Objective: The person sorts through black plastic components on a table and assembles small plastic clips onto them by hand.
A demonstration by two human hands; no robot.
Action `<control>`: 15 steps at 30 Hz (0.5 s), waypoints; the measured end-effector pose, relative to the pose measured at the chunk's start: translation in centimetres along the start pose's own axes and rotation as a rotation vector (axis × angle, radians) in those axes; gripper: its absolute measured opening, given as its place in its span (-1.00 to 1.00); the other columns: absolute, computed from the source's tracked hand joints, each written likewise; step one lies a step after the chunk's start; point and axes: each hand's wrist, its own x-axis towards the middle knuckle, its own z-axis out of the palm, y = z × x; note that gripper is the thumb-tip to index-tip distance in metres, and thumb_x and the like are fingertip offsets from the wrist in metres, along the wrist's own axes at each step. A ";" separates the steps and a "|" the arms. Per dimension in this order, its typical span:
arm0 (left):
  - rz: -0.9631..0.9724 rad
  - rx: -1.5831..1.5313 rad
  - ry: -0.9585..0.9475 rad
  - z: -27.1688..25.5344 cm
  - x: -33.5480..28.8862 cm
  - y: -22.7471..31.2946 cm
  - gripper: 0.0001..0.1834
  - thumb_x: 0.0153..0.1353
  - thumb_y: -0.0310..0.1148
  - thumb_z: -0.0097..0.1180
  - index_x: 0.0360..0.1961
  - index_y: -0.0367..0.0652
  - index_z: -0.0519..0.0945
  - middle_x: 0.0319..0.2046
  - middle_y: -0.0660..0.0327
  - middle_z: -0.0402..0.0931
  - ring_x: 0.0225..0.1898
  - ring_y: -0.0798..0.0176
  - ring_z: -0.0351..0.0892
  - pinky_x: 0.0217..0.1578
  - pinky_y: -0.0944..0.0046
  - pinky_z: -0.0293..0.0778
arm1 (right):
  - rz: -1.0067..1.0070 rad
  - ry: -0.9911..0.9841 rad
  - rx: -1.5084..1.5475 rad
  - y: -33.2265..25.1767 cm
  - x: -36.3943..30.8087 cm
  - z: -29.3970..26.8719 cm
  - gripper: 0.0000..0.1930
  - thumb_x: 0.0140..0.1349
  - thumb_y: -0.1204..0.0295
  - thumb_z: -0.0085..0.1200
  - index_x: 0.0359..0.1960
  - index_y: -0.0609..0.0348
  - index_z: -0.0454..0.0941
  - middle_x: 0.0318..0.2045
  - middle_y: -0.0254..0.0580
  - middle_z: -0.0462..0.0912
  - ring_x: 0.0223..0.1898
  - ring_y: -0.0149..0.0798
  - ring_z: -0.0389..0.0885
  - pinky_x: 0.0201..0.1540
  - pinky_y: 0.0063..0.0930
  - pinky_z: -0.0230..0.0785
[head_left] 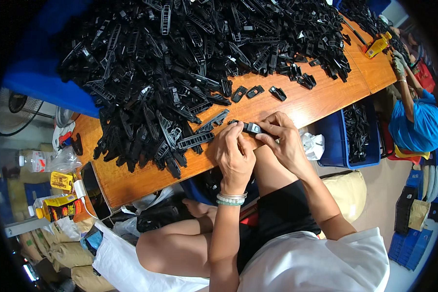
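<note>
Between my two hands, just over the near edge of the table, is a small black plastic part (253,128) with a light grey patch on it. My left hand (234,153) pinches its left end with curled fingers. The thumb and fingers of my right hand (286,141) grip the right end. A ladder-like black plastic strip (195,140) lies close to my left hand. A little beyond my hands, a few short black clips (278,93) rest apart on the wood. Behind them spreads a large heap of black plastic parts (180,63).
The wooden table (326,102) runs across to the far right, where a gloved person in blue (413,126) works beside a yellow bottle (377,45). Below stands a blue bin (333,141) of black parts. Bottles (58,207) and a fan (19,112) are at left.
</note>
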 end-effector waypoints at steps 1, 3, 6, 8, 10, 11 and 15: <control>0.007 -0.020 -0.052 -0.4 0.3 -0.1 -0.73 0.13 -0.70 0.00 -0.11 -0.35 0.44 -0.20 0.00 0.59 -0.15 -0.02 0.62 -0.11 0.12 0.54 | 0.072 -0.011 0.076 -0.2 0.0 -0.1 -0.73 0.04 0.53 0.26 -0.18 0.30 0.64 -0.33 -0.06 0.54 -0.27 -0.06 0.50 -0.22 -0.28 0.35; -0.053 -0.118 -0.111 -1.2 0.3 0.6 -0.71 0.10 -0.72 -0.03 -0.12 -0.34 0.47 -0.18 -0.01 0.57 -0.14 -0.06 0.60 -0.08 0.07 0.51 | 0.048 0.010 0.141 0.7 -0.5 -0.5 -0.71 0.11 0.53 0.20 -0.10 0.30 0.61 -0.31 -0.06 0.54 -0.27 -0.13 0.52 -0.22 -0.35 0.38; 0.118 0.239 -0.003 -3.6 0.3 1.7 -0.70 0.03 -0.74 -0.01 -0.17 -0.31 0.53 -0.17 0.00 0.53 -0.09 -0.06 0.51 -0.06 0.01 0.43 | 0.233 -0.027 0.403 0.9 -3.0 -3.8 -0.75 0.09 0.53 0.21 -0.16 0.31 0.63 -0.34 -0.13 0.55 -0.28 -0.22 0.53 -0.21 -0.39 0.37; 0.070 0.473 0.003 -5.0 0.7 1.8 -0.70 -0.01 -0.72 0.04 -0.20 -0.29 0.55 -0.10 0.02 0.48 0.00 -0.07 0.39 0.01 -0.03 0.31 | 0.286 -0.128 0.426 2.2 -5.3 -4.3 -0.76 0.09 0.52 0.21 -0.17 0.30 0.65 -0.33 -0.14 0.57 -0.25 -0.21 0.55 -0.17 -0.39 0.38; 0.057 0.633 -0.134 -6.4 2.3 1.8 -0.68 0.01 -0.63 0.09 -0.14 -0.30 0.54 0.05 0.02 0.38 0.11 -0.07 0.30 0.11 -0.05 0.21 | 0.162 -0.384 0.300 1.1 -6.0 -3.7 -0.76 0.10 0.51 0.21 -0.16 0.27 0.65 -0.30 -0.13 0.60 -0.21 -0.19 0.56 -0.17 -0.37 0.40; 0.047 0.683 -0.183 -6.6 2.7 1.6 -0.65 0.00 -0.63 0.10 -0.11 -0.30 0.52 0.06 0.02 0.38 0.12 -0.07 0.29 0.12 -0.05 0.21 | 0.140 -0.323 0.348 1.1 -6.3 -2.4 -0.76 0.09 0.52 0.21 -0.17 0.25 0.66 -0.28 -0.11 0.61 -0.20 -0.18 0.57 -0.19 -0.37 0.41; 0.044 0.743 -0.246 -7.1 2.9 -0.2 -0.60 -0.04 -0.61 0.12 -0.08 -0.31 0.49 0.03 0.03 0.38 0.15 -0.07 0.26 0.15 -0.04 0.20 | 0.101 -0.044 0.323 1.1 -4.0 -2.2 -0.81 0.12 0.53 0.17 -0.21 0.26 0.65 -0.29 -0.07 0.61 -0.23 -0.14 0.60 -0.24 -0.38 0.42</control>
